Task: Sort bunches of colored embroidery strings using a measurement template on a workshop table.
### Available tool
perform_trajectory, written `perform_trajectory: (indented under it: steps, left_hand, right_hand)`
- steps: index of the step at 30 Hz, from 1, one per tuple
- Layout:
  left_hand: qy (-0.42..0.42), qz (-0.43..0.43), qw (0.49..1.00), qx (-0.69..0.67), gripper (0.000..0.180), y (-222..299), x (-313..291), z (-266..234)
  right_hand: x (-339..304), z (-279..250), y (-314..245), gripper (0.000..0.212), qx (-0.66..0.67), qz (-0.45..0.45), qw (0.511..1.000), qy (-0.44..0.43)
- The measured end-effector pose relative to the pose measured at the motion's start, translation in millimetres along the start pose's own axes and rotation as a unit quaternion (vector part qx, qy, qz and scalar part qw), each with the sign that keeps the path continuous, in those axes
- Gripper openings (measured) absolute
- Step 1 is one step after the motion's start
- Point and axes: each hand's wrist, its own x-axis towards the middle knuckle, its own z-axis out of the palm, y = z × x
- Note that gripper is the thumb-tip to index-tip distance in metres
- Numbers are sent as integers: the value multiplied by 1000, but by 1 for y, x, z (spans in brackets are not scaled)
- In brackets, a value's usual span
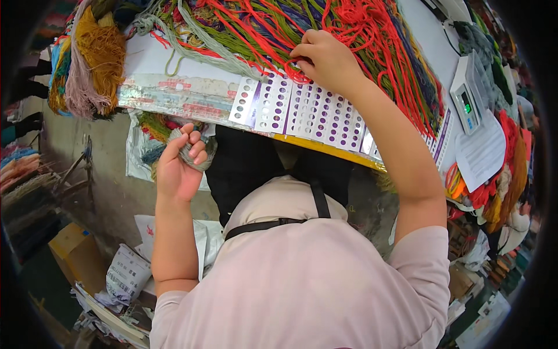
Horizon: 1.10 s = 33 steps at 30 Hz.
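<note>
My left hand (181, 166) is raised in front of the table's edge, its fingers curled round a bundle of grey-green thread (200, 156). Over the table, my right hand (325, 61) is closed in a pinch at a loop of red thread (297, 75); the fingertips partly hide the exact grip. Just below it lies a row of white cards with punched holes (319, 113), some holes showing purple. Long red, olive and dark blue threads (372, 35) spread across the table beyond the cards. A pale grey-green hank (212, 49) trails down to the cards' left end.
Mustard and pale pink hanks (96, 58) hang at the table's left corner. A digital scale (467, 99) and a printed sheet (481, 150) sit at the right. Below the table edge is a bag of coloured yarn (152, 136). A cardboard box (75, 256) stands at lower left.
</note>
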Motion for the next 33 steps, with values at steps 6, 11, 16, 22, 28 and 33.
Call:
perform_trajectory:
  steps: [6, 11, 16, 22, 28, 33]
  left_hand:
    - [9, 4, 1000, -2, 20, -3, -6, -11]
    - [18, 3, 1000, -4, 19, -5, -4, -16]
    - [17, -6, 1000, -6, 18, -8, 2, -14]
    - [15, -16, 1000, -12, 17, -14, 4, -16]
    - [24, -20, 999, -9, 15, -17, 6, -18]
    - [25, -17, 999, -12, 15, -18, 8, -25]
  right_hand:
    - [10, -7, 4, 10, 10, -12, 999, -30]
    - [14, -19, 24, 8, 180, 109, 976, -64]
    - [18, -33, 21, 8, 329, 231, 901, -166]
    - [18, -36, 23, 10, 434, 286, 827, -214]
    - [24, -51, 23, 29, 458, 212, 829, -241]
    - [45, -77, 18, 36, 454, 166, 840, -247]
